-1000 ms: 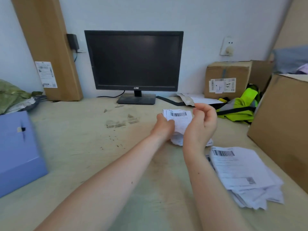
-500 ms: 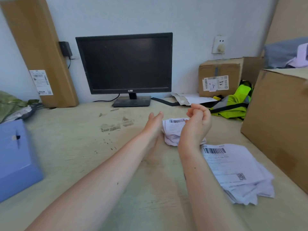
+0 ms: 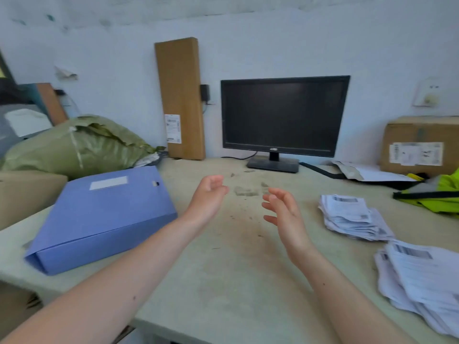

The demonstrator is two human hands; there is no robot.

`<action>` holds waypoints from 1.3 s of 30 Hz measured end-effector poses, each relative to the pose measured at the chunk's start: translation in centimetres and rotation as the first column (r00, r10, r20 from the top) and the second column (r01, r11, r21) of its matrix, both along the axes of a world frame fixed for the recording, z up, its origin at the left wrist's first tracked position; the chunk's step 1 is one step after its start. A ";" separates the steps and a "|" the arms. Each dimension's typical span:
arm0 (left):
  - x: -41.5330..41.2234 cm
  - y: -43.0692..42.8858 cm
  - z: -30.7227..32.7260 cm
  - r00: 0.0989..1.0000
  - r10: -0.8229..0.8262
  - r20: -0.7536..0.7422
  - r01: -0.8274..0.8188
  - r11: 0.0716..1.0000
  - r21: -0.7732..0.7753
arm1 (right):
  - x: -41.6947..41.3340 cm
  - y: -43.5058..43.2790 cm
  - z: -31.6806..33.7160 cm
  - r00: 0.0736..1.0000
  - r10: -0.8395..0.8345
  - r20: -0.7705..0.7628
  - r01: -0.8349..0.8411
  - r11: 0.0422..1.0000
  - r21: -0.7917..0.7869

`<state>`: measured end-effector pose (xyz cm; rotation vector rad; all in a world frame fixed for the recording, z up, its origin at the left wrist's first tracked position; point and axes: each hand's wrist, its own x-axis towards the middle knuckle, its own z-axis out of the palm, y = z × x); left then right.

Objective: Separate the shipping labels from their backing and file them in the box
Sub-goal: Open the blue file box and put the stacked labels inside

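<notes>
**Both hands empty over the desk**

Left of the left hand (image 3: 207,201) lies the blue file box (image 3: 99,219), flat and closed, its near corner blurred. The left hand hangs above the table (image 3: 223,281), fingers loosely curled, holding nothing. Just right of it the right hand (image 3: 285,214) is spread wide, palm facing its partner. Right of that hand sits a small stack of labels (image 3: 352,217), print unreadable. Nearer and further right, a larger stack of sheets (image 3: 422,276) is cut off by the frame edge; whether these carry backing cannot be told.
</notes>
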<state>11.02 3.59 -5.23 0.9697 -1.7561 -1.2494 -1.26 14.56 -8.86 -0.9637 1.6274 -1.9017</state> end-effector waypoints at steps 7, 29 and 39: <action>10.5 -4.4 -2.0 0.835 0.194 0.516 0.037 0.914 -0.404 | 8.2 -5.2 0.7 0.974 0.195 -0.117 -0.195 0.981 0.011; 8.6 -0.4 0.8 0.949 0.260 0.178 -0.121 0.824 -0.554 | 7.8 -7.1 0.0 0.790 0.195 -0.582 0.000 0.948 0.318; 1.1 1.5 6.3 0.865 0.171 -0.473 -0.335 0.897 -0.288 | -1.0 -1.6 1.0 0.650 0.190 -0.736 0.375 0.763 0.527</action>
